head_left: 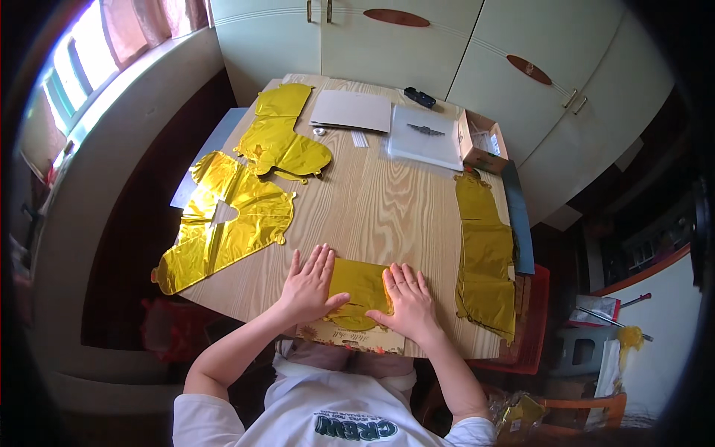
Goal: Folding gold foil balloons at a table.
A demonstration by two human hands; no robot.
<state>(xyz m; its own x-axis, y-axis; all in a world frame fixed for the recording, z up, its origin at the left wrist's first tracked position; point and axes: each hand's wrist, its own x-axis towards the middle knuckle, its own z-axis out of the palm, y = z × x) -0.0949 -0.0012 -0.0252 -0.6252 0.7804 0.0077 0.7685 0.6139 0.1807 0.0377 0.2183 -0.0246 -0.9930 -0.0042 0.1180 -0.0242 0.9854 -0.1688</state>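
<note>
Table [372, 212], pale wood-grain top. Left side: one gold foil piece [275, 138], bent in outline; nearer, a second, creased foil sheet [257, 212], notched. Far side: one flat light-grey board [350, 109]; just beside its near edge, one small white roll [319, 132] and thin white strips [360, 139]; one clear plastic packet [421, 145]; one small black object [419, 97]. Far right corner: one open brown box [468, 141]. Right side: one long gold foil length [484, 246]. Near edge: one printed card [316, 333], partly covered by a gold foil panel [361, 281].
</note>
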